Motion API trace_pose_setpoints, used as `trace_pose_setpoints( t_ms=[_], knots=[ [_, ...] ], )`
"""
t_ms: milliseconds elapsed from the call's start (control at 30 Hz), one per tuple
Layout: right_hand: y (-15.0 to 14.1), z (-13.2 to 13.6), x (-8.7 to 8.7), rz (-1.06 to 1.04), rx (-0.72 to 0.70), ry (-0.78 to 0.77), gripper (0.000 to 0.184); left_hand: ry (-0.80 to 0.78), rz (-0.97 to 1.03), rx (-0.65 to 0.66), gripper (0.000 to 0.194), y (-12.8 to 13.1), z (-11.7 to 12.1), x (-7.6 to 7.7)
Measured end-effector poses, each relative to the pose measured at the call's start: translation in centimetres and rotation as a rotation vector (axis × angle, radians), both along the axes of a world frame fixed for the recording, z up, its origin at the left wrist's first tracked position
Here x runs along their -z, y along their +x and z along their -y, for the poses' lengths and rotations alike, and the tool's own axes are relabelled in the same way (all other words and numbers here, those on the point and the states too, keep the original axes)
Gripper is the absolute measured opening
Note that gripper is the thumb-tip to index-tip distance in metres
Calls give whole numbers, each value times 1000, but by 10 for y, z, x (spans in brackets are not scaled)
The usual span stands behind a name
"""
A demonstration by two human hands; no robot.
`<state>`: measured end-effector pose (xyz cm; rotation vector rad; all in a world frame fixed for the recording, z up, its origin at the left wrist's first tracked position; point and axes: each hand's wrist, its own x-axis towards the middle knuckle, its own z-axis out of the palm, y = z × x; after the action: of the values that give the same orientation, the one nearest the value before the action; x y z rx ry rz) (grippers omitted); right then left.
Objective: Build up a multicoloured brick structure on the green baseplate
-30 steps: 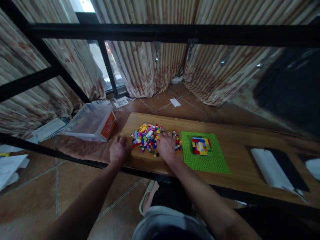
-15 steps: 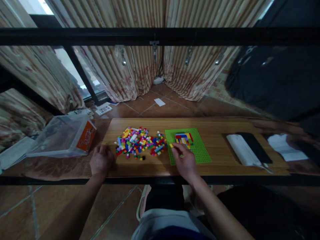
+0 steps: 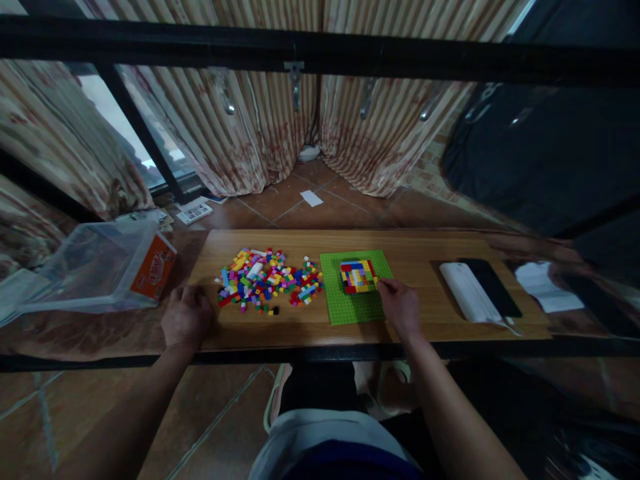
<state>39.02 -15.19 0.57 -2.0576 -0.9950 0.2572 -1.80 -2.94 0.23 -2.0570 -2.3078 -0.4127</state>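
Note:
My right hand (image 3: 401,305) pinches a small yellow toy brick (image 3: 376,281) at the right side of a rectangular build of coloured bricks (image 3: 357,276). Whether this brick touches the build is too small to tell. The build sits on a green studded baseplate (image 3: 353,313); it has red, blue, yellow and white bricks. My left hand (image 3: 187,317) rests with curled fingers at the left end of the wooden board, and nothing shows in it. Between my hands lies a loose pile of mixed toy bricks (image 3: 267,277), left of the baseplate.
A clear plastic box (image 3: 100,267) with an orange label stands left of the wooden board (image 3: 295,333). To the right lie a white pouch-like thing (image 3: 467,293), a dark flat thing (image 3: 493,287) and a crumpled white paper (image 3: 547,287). A dark bar (image 3: 320,50) crosses above.
My right hand has moved right with the yellow brick, from the baseplate's left edge to the build's right side, uncovering the build. My left hand stays resting. The view has shifted slightly.

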Motion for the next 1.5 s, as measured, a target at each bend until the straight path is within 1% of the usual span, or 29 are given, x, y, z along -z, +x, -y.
trace_pose_setpoints(
  t_ms=[133,267,367,667,833,900,1000,1067,1133,1233,1333,1400,1500],
  knots=[
    [-1,0,-5,14,24,-35,38,8,13,-6,31,0,0,1],
    [-1,-3,-6,-72,57,-9,34,0,4,-14,31,0,-1,1],
    [1,-5,-3,-135,79,6,33,-2,0,-15,31,1,0,0],
    [3,-8,9,-174,135,56,36,-13,27,-21,32,2,-1,1],
    [8,-5,11,-247,108,78,38,-10,25,-11,33,2,1,0],
    [10,-2,12,-276,112,108,42,0,20,-6,34,1,1,0],
    [9,5,14,-315,166,190,49,10,17,-14,35,0,0,2],
    [5,10,14,-339,197,237,50,12,15,-23,35,0,-1,3],
    [-1,16,14,-359,200,273,48,12,12,-28,34,0,-1,3],
    [-17,25,8,-351,143,297,42,11,10,-30,32,1,-1,3],
    [-39,30,2,-290,31,268,37,3,15,-22,31,1,0,3],
    [-55,32,1,-244,-91,225,34,-8,21,-26,32,0,0,3],
    [-78,31,3,-188,-301,153,32,-21,28,-33,31,0,0,4]
  ],
)
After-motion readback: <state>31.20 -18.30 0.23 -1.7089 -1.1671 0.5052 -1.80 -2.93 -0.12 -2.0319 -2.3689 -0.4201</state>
